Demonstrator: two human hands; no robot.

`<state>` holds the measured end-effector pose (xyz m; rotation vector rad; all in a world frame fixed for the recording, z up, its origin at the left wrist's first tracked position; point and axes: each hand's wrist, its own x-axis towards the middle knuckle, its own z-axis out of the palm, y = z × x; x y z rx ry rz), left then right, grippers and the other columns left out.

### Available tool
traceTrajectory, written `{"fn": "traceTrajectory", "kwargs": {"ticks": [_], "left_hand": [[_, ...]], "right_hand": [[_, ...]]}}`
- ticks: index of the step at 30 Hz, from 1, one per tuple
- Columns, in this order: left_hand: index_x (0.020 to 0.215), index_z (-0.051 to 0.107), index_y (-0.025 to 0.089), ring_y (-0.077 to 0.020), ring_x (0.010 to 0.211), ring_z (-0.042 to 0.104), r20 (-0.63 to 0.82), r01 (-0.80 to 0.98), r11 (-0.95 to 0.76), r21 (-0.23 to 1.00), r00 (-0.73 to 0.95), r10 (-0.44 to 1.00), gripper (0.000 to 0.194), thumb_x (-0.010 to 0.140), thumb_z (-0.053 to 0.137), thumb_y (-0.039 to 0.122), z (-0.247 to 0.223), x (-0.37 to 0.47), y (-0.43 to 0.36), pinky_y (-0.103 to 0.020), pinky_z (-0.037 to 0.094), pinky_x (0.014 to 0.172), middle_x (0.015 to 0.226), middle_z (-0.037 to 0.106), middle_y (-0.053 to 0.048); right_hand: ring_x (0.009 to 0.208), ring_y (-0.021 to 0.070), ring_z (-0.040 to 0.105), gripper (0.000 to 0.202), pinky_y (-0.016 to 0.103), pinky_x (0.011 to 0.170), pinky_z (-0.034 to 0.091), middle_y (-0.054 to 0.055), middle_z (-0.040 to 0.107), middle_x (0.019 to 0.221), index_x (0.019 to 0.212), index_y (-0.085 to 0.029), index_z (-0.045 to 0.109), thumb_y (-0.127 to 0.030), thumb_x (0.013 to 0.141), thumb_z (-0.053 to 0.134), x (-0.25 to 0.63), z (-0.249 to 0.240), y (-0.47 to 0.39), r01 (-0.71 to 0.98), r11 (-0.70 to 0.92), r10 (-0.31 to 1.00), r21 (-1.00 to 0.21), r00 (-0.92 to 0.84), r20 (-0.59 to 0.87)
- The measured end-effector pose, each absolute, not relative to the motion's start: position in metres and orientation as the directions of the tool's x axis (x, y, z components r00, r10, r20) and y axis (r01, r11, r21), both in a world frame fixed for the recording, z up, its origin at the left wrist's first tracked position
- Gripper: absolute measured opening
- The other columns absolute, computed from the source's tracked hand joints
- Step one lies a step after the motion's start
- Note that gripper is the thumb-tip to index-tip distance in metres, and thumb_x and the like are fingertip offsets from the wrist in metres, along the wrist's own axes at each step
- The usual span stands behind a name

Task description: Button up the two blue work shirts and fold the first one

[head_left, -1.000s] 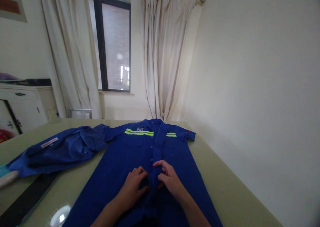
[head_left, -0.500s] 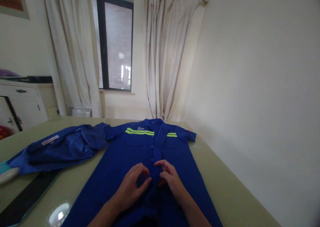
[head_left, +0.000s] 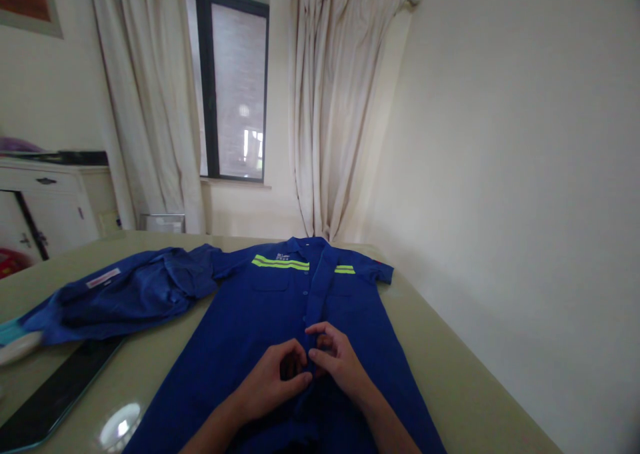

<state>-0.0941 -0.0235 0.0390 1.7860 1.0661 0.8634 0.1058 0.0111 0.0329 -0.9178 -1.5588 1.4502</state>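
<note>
A blue short-sleeved work shirt (head_left: 270,314) lies front up, its collar at the far end and yellow-green reflective bands across the chest. Its front edges overlap loosely, and small buttons show down the middle. My left hand (head_left: 275,377) is closed in a pinch on the front edge, low on the shirt. Just right of it, my right hand (head_left: 340,361) has its fingers curled around the same edge, with the index finger reaching a little higher. The bit of cloth between the fingertips is mostly hidden.
A second blue garment (head_left: 140,294) with a pale label lies crumpled at the left of the glossy table (head_left: 465,387). Near it are a dark glass panel (head_left: 60,394) and a white rounded object (head_left: 20,349). A wall (head_left: 525,174) runs along the right side.
Both hands have come closer together at the front edge. My left hand has shifted slightly right and down, its thumb and index finger drawing together; my right thumb has moved left.
</note>
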Motion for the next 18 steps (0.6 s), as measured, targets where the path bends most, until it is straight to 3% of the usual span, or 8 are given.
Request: {"fn": "traceTrajectory", "kwargs": {"ticks": [4,11,18], "left_hand": [[0.088,0.061,0.019,-0.0123,0.067,0.05,0.132,0.316,-0.252,0.915,0.356,0.925,0.027,0.085,0.068,0.045,0.035,-0.088,-0.023,-0.022,0.037,0.06,0.072,0.058,0.005],[0.075,0.066,0.016,-0.0114,0.062,0.049,0.08,0.376,-0.218,0.9,0.348,0.934,0.025,0.084,0.066,0.041,0.03,-0.095,-0.016,-0.022,0.034,0.057,0.065,0.059,0.004],[0.075,0.055,0.019,-0.0089,0.058,0.044,0.038,0.173,-0.104,0.979,0.346,0.937,0.023,0.078,0.069,0.036,0.033,-0.114,-0.003,-0.022,0.031,0.056,0.063,0.052,0.007]], "right_hand": [[0.054,0.0089,0.052,0.045,0.024,0.055,0.05,-0.008,0.05,0.073,0.112,-0.023,0.059,-0.044,0.076,0.077,0.104,0.031,0.012,0.008,0.077,0.909,-0.997,-0.412,0.066],[0.057,0.0108,0.056,0.042,0.023,0.054,0.049,-0.007,0.056,0.071,0.087,-0.023,0.047,-0.044,0.072,0.081,0.1,0.032,0.007,0.038,0.108,0.906,-0.993,-0.415,0.083],[0.058,0.0108,0.054,0.016,0.023,0.054,0.052,-0.006,0.053,0.069,0.087,-0.021,0.059,-0.032,0.077,0.066,0.101,0.034,0.009,0.085,0.156,0.898,-0.984,-0.427,0.106]]}}
